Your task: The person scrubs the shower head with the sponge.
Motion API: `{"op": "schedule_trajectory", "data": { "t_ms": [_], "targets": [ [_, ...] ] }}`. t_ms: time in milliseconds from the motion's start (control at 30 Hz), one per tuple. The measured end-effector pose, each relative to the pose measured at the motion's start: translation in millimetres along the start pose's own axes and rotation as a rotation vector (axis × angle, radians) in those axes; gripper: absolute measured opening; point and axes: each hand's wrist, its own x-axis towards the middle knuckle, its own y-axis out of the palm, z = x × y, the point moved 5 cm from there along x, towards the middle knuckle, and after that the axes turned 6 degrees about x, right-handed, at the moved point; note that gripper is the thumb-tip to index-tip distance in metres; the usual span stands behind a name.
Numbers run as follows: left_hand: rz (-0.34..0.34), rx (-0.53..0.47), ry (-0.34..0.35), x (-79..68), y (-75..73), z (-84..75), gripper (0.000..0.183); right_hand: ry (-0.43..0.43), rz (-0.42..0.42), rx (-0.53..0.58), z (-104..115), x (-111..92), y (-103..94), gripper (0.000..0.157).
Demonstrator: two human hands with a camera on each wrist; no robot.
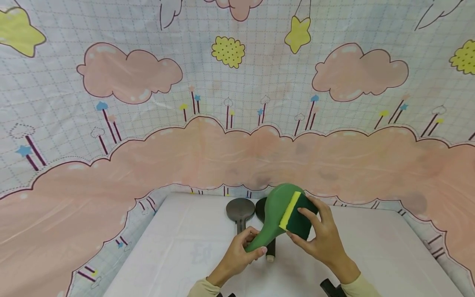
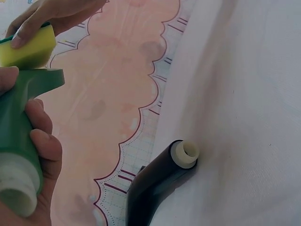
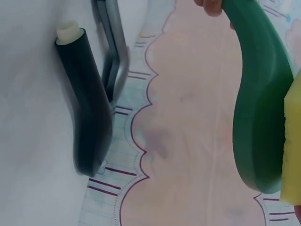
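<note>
In the head view my left hand (image 1: 237,255) grips a green handheld shower head (image 1: 276,208) by its handle, tilted above the white table. The left wrist view shows the pale hollow connector (image 2: 18,190) at the handle's lower end. Fingers and thumb of my right hand (image 1: 326,241) pinch a sponge (image 1: 306,216), yellow with a dark green scouring layer. Its yellow side lies against the round head of the shower head, as the right wrist view also shows with the yellow sponge (image 3: 292,150) along the green body (image 3: 258,127).
Behind the hands a grey shower head (image 1: 240,209) lies on the white table (image 1: 178,239). Next to it is a black one (image 1: 271,247), partly covered by the green one, its pale connector toward me. A cloud-patterned cloth (image 1: 237,161) surrounds the table's far and side edges.
</note>
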Motion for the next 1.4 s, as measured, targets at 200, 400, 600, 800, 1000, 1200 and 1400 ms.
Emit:
{"op": "schedule_trajectory", "data": {
  "t_ms": [200,400,600,800,1000,1200,1400],
  "targets": [
    [0.006,-0.002,0.006,-2.4,-1.1,-1.6,0.028,0.001,-0.058,0.036,-4.8,4.2,-7.4,0.069],
    [0.028,-0.003,0.033,-4.7,-1.8,-3.8,0.026,0.074,-0.054,0.019,-16.2,3.1,-12.8,0.075],
    [0.029,0.033,-0.005,-7.8,-3.0,-4.0,0.027,0.123,-0.057,0.027,-26.5,1.5,-17.1,0.074],
    [0.031,0.048,-0.023,-9.0,-1.9,-3.5,0.028,0.135,-0.073,0.064,-26.9,1.0,-18.1,0.069],
    [0.023,0.053,-0.014,-7.5,-0.7,-4.9,0.027,0.16,-0.052,0.027,-21.2,2.5,-15.9,0.073],
    [0.028,0.042,-0.001,-6.6,1.3,-4.6,0.026,0.072,-0.066,0.026,-9.0,5.5,-12.0,0.074],
    [0.041,0.006,0.003,-8.2,1.8,-6.1,0.026,0.029,-0.063,0.017,1.7,8.5,-8.6,0.072]
  ]
}}
